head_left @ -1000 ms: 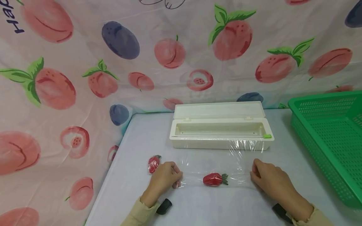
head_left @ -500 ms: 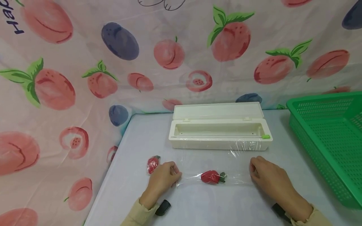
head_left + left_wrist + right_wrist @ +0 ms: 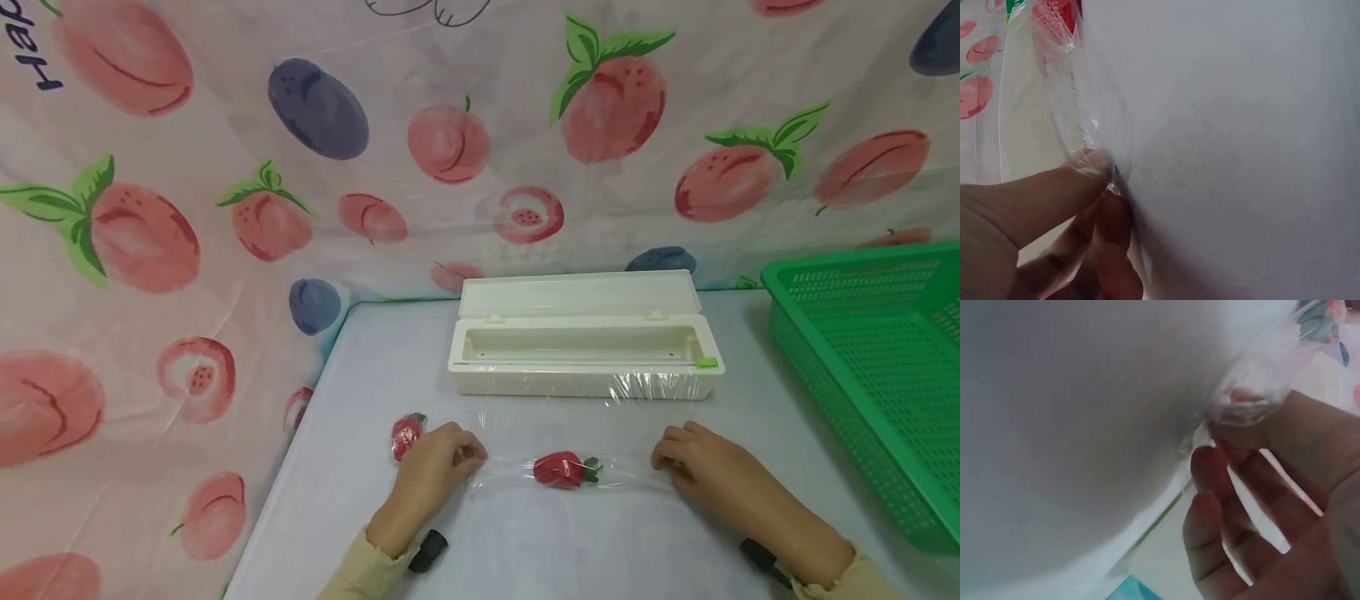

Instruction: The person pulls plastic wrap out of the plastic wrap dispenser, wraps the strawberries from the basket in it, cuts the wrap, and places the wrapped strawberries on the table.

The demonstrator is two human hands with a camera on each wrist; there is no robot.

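A red strawberry (image 3: pixel 558 470) with green leaves lies on its side in clear cling film (image 3: pixel 630 473), leaves pointing right. The film runs toward me from the front of a white cling film dispenser (image 3: pixel 585 383), whose lid stands open. At the film's left end my left hand (image 3: pixel 433 471) pinches the near edge between thumb and finger; the left wrist view shows the bunched film at the fingertips (image 3: pixel 1100 164). My right hand (image 3: pixel 708 471) pinches the right end, with film crumpled over its thumb in the right wrist view. Beside the left hand lies another strawberry (image 3: pixel 406 437) in shiny film.
A green plastic basket (image 3: pixel 847 400) stands at the right, close to my right arm. The white tabletop (image 3: pixel 352 367) meets a fruit-printed cloth (image 3: pixel 450 58) behind and at the left. A green slider (image 3: pixel 707 362) sits at the dispenser's right end.
The strawberry in the film has shifted slightly left and up. My right hand has moved a little left, its fingers changing their hold on the film. The left hand has moved slightly.
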